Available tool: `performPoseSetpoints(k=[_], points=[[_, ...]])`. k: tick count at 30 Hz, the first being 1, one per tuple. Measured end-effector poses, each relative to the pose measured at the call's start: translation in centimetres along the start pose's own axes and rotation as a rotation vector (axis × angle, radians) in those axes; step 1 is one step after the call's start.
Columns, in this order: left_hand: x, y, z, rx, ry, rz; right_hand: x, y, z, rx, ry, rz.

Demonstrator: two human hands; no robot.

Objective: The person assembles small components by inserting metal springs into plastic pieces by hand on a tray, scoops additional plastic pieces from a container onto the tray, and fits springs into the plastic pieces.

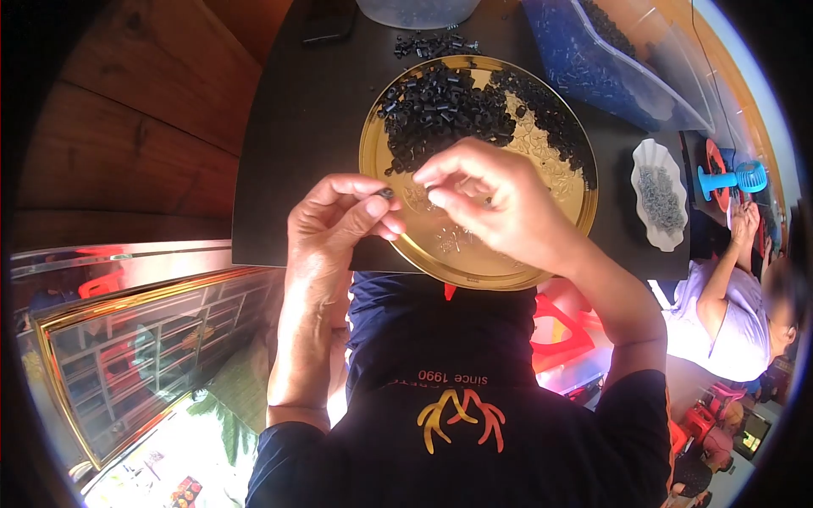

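Note:
My left hand pinches a small black cylindrical part between thumb and fingertips, over the near left side of a round gold tray. Close by on its right, my right hand has thumb and index finger pinched together on a tiny dark piece, too small to name. Beyond the hands, a heap of black cylindrical parts lies on the tray. A second band of smaller black pieces curves along the right rim. Thin shiny bits lie beside it, with a few more near my right wrist.
A bluish clear bin with black pieces stands at the back right. A white scalloped dish holds small grey pieces. Loose black parts lie behind the tray, near a clear tub. Another person sits right, near a blue fan.

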State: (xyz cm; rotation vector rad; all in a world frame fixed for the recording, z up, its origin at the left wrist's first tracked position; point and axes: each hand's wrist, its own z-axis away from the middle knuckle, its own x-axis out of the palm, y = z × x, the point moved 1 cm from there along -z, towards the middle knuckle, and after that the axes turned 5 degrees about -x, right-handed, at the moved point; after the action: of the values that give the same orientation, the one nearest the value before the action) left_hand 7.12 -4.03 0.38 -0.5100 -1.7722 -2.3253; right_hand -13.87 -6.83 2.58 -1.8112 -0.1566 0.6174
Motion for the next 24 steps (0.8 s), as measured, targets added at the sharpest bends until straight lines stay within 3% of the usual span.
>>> performPoseSetpoints(k=[2, 4, 24], points=[[1.0, -0.2, -0.2, -0.005, -0.027, -0.023, -0.7, -0.7, 0.3, 0.057, 0.035, -0.213], [1.8, -0.4, -0.4, -0.017, -0.066, -0.011, -1.1, -1.1, 0.6, 0.06, 0.062, -0.237], [5.2, -1.1, -1.7, -0.033, -0.159, -0.126, -3.4, -0.6, 1.9, 0.317, 0.065, -0.264]])
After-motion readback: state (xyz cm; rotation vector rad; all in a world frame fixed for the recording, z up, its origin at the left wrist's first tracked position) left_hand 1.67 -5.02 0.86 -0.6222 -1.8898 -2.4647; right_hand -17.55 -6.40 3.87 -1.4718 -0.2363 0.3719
